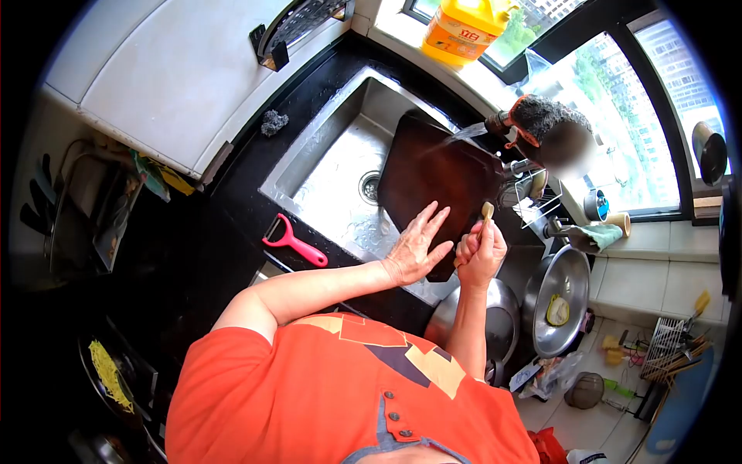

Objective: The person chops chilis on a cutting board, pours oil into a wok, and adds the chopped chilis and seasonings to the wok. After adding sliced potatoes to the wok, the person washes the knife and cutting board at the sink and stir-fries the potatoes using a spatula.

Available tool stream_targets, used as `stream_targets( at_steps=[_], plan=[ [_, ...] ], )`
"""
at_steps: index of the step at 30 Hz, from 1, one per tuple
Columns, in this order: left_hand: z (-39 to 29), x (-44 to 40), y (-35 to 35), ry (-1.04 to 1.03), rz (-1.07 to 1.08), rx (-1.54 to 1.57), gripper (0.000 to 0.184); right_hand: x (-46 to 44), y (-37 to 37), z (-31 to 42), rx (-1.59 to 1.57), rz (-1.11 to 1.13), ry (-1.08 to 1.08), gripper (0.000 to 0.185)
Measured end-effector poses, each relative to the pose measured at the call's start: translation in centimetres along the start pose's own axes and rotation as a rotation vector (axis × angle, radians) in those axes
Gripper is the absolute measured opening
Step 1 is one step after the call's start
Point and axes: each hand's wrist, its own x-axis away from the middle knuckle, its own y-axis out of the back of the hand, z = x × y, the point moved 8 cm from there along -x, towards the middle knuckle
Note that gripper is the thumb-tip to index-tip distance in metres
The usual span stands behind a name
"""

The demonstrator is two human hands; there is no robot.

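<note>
A dark reddish-brown board (pixel 440 166) leans over the right part of the steel sink (pixel 309 158), its surface wet. My left hand (pixel 417 246) lies on its lower part with the fingers spread. Just to the right, my right hand (pixel 481 254) is closed around a slim handle (pixel 487 212) with a pale, rounded end. What the handle belongs to is hidden by my fist. From the tap (pixel 498 121) water runs onto the board's upper edge.
A pink peeler (pixel 295 245) and a grey scouring pad (pixel 273 122) lie on the black counter. Steel bowls (pixel 558 301) stand at the right. A yellow detergent jug (pixel 464 32) is on the windowsill. Yellow shreds (pixel 110 375) sit at lower left.
</note>
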Motion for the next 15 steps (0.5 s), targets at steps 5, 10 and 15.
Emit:
stream_targets(
  at_steps=[5,10,15],
  plan=[
    [-1.1,0.8,0.4,-0.062,0.009,0.034,0.073,0.8,-1.0,0.3,0.06,0.052,-0.016,0.031],
    [-2.1,0.5,3.4,-0.029,-0.096,0.191,0.101,2.7,-4.3,0.9,0.158,0.088,-0.045,0.026],
    [-3.4,-0.8,7.0,0.179,-0.144,0.467,0.091,3.2,-9.2,1.3,0.408,0.186,0.177,0.018]
  ],
)
